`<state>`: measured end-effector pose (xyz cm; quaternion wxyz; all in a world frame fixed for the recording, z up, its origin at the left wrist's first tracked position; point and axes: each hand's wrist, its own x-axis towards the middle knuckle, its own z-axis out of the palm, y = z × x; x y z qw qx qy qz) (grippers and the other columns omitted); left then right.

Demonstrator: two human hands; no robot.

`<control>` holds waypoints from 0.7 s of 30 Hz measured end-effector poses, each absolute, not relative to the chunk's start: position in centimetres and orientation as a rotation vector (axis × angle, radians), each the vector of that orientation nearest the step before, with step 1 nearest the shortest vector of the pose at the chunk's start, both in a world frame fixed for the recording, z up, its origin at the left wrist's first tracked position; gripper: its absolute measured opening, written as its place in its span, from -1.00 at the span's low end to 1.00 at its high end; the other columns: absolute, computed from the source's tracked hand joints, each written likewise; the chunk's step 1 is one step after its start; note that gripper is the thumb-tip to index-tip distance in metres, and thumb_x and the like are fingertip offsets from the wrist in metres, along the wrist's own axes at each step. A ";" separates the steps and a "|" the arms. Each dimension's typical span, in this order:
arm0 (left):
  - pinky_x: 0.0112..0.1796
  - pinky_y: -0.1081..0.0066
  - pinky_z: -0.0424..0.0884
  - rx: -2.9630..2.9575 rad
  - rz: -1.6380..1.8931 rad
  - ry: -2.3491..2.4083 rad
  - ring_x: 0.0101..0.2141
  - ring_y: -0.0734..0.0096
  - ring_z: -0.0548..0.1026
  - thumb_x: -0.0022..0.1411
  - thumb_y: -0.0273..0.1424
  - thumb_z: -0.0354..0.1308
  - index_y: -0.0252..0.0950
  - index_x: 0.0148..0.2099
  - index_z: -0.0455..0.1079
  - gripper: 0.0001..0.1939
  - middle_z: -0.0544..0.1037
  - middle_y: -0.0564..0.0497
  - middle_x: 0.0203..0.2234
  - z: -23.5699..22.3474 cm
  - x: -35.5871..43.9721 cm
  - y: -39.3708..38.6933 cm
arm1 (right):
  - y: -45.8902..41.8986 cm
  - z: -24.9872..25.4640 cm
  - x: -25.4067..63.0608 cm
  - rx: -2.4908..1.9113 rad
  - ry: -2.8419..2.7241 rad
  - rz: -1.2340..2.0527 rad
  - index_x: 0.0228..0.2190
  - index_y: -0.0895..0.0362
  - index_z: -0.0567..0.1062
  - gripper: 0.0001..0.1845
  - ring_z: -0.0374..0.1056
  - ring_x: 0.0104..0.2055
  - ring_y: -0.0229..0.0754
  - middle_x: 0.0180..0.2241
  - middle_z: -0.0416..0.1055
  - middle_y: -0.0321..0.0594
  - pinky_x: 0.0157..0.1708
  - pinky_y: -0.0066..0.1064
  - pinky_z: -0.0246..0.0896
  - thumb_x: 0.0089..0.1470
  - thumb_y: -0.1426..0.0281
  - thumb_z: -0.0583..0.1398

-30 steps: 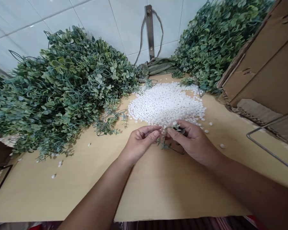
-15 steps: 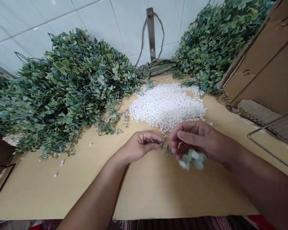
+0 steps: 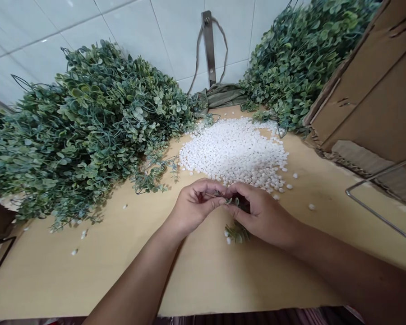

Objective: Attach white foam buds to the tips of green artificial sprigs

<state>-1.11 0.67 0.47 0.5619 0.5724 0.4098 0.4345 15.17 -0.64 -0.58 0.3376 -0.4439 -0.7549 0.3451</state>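
Note:
Just in front of the white bead pile, my left hand (image 3: pixel 196 205) pinches the thin stem of an artificial leaf sprig (image 3: pixel 237 233) between thumb and fingertips. My right hand (image 3: pixel 259 211) meets it there, its thumb and fingers closed on the same sprig. The leafy end hangs below my right hand, with a couple of white bits at its left side. Most of the stem is hidden by my fingers. Beyond my hands spreads the heap of small white beads (image 3: pixel 235 146) on the tan tabletop (image 3: pixel 196 275).
A large mound of artificial greenery (image 3: pixel 98 131) covers the left side, and another bunch (image 3: pixel 291 67) stands at the back right. A cardboard box (image 3: pixel 368 85) and a bent metal rod (image 3: pixel 375 216) stand on the right. A metal strap (image 3: pixel 209 47) hangs on the tiled wall.
My right hand has moved left and now touches my left hand at the stem. The leafy end has swung left beneath it. A few beads lie newly scattered right of the heap.

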 end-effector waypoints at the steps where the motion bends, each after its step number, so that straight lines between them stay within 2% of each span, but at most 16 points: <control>1: -0.26 0.39 0.42 1.371 1.048 0.999 -0.34 0.39 0.49 -0.11 -0.38 0.33 -0.31 -0.37 0.50 -0.81 0.54 -0.02 -0.41 0.4 -1.2 0.8 | -0.6 -0.6 15.2 -1.142 -1.974 0.880 -0.40 0.15 0.34 -0.93 0.31 -0.36 -0.18 -0.41 0.39 -0.18 -0.36 -0.38 0.17 0.03 0.45 0.06; 4: -0.26 0.40 0.39 1.448 1.153 1.192 -0.33 0.41 0.46 -0.04 -0.37 0.27 -0.29 -0.35 0.50 -0.85 0.52 -0.02 -0.38 0.0 -2.1 1.7 | -0.6 -0.4 15.3 -1.126 -1.975 0.852 -0.38 0.15 0.34 -0.88 0.29 -0.38 -0.21 -0.43 0.38 -0.21 -0.38 -0.42 0.14 0.09 0.42 0.01; 7: -0.29 0.43 0.36 1.606 1.239 1.511 -0.35 0.43 0.43 0.01 -0.41 0.19 -0.29 -0.36 0.50 -0.89 0.49 -0.02 -0.36 -0.8 -3.6 3.2 | -0.6 -0.3 15.5 -1.155 -1.973 0.880 -0.42 0.14 0.33 -0.86 0.21 -0.48 -0.28 -0.54 0.29 -0.32 -0.46 -0.47 0.08 0.12 0.38 0.02; 12: -0.27 0.37 0.34 1.846 1.001 1.867 -0.36 0.39 0.39 0.02 -0.43 0.16 -0.28 -0.25 0.50 -0.81 0.45 -0.04 -0.33 -1.9 -5.0 4.9 | -0.7 -0.3 15.5 -1.160 -1.979 0.965 -0.55 0.12 0.24 -0.72 0.03 -0.60 -0.34 -0.67 0.05 -0.43 -0.59 -0.49 -0.06 0.14 0.28 0.02; 21: -0.27 0.37 0.30 2.041 0.850 1.964 -0.32 0.31 0.42 0.09 -0.47 0.07 -0.27 -0.34 0.45 -0.86 0.50 -0.06 -0.36 -1.6 -4.4 4.9 | -0.6 -0.1 15.5 -1.160 -1.987 0.953 -0.52 0.12 0.26 -0.77 0.07 -0.59 -0.33 -0.64 0.13 -0.41 -0.58 -0.49 -0.06 0.13 0.30 0.01</control>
